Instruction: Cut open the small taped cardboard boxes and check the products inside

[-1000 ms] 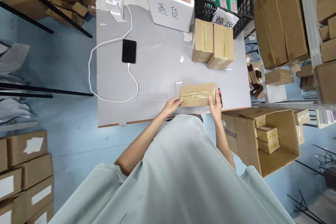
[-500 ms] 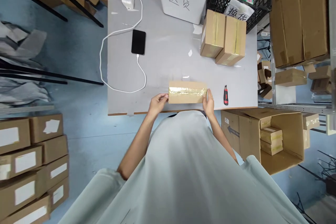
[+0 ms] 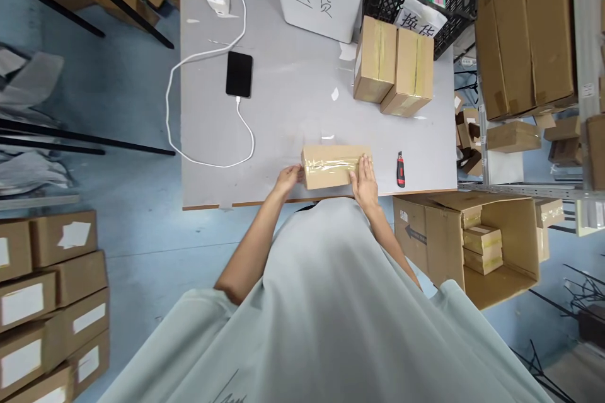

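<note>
A small cardboard box (image 3: 326,170) lies near the front edge of the table, a shiny strip of clear tape running along its top. My left hand (image 3: 287,180) is at its left end, fingers closed together against that end; the fingertips are partly hidden. My right hand (image 3: 365,182) rests on the top at the right end, its fingers stretched out flat over the tape. To the right of the box, apart from both hands, lies a red and black utility knife (image 3: 401,170).
Two taped boxes (image 3: 394,69) stand at the back right, before a black crate (image 3: 454,12) and a white bin (image 3: 316,6). A phone (image 3: 239,74) on a white cable lies left. A large open carton (image 3: 432,233) stands on the floor beside the table's front right.
The box has shifted left, away from the knife, which now shows fully. My right hand has gone from the box's right end onto its top. My left hand stays at the left end.
</note>
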Demonstrator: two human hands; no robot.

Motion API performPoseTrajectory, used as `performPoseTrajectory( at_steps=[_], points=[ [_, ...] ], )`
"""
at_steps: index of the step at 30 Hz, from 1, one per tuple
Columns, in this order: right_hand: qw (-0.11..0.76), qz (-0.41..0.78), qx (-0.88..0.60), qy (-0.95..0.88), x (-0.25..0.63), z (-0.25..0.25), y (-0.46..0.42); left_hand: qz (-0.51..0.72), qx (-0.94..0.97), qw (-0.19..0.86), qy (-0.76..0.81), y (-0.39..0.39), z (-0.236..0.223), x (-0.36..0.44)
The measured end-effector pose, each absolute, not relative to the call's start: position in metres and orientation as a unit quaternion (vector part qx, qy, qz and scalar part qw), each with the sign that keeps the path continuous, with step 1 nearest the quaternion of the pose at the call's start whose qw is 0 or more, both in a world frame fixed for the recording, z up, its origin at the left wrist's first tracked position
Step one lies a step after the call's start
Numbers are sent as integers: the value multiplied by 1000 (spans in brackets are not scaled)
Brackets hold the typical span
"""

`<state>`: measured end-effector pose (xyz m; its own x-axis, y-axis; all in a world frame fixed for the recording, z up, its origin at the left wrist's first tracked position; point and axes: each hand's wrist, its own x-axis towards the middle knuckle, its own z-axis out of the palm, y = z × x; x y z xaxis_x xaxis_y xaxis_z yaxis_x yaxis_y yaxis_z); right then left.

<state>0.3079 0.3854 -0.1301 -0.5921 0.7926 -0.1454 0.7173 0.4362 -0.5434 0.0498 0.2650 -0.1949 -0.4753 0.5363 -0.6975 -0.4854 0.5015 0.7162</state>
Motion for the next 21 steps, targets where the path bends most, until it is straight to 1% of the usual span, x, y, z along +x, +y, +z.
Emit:
performPoseTrajectory(
  at_steps=[6, 11, 15, 19, 21],
  points=[
    [91, 348, -495, -791, 335, -108, 415, 504, 25, 554, 662, 271, -183, 71],
    [143, 389, -455, -788, 321, -76, 394, 537, 45, 558, 631, 270, -155, 83],
    [183, 437, -452, -756, 301, -64, 376, 576, 101, 504, 636, 264, -129, 80],
    [207, 527, -462, -683, 293, -72, 378, 590, 134, 433, 668, 253, -111, 65],
    [210, 560, -460, -656, 292, -80, 382, 575, 148, 427, 682, 250, -106, 59]
  ],
)
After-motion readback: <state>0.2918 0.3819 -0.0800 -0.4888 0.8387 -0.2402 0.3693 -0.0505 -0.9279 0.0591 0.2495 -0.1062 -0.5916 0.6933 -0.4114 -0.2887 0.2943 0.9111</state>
